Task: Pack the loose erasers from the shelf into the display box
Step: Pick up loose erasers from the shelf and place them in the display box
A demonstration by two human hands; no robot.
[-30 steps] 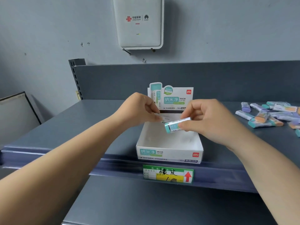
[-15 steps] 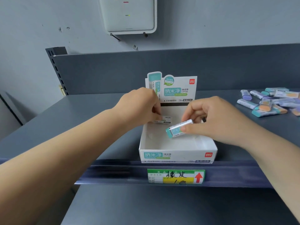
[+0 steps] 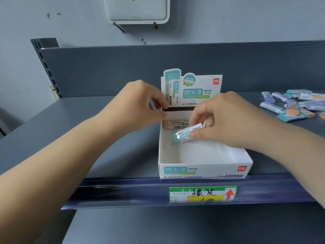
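Head view looks down on a teal-ended eraser (image 3: 187, 133) in a clear wrapper, pinched between the thumb and fingers of the right hand (image 3: 225, 122) and held tilted over the back half of the white display box (image 3: 202, 169). An orange-ended eraser (image 3: 175, 124) already lies flat along the box's back wall, just behind the held one. The left hand (image 3: 139, 104) is at the box's rear left corner, its fingers curled and its thumb and fingertip pinching the edge where the upright header card (image 3: 193, 89) meets the wall. The box sits at the front lip of the grey shelf (image 3: 105, 138), directly above a green and yellow price label (image 3: 203, 194) clipped into the shelf's rail. Both forearms reach in across the front edge, and the right hand hides part of the box's right wall. Well off to the right lies a loose pile of erasers (image 3: 295, 106) with purple, teal and orange ends. On the wall above hangs a white router box (image 3: 137, 10).
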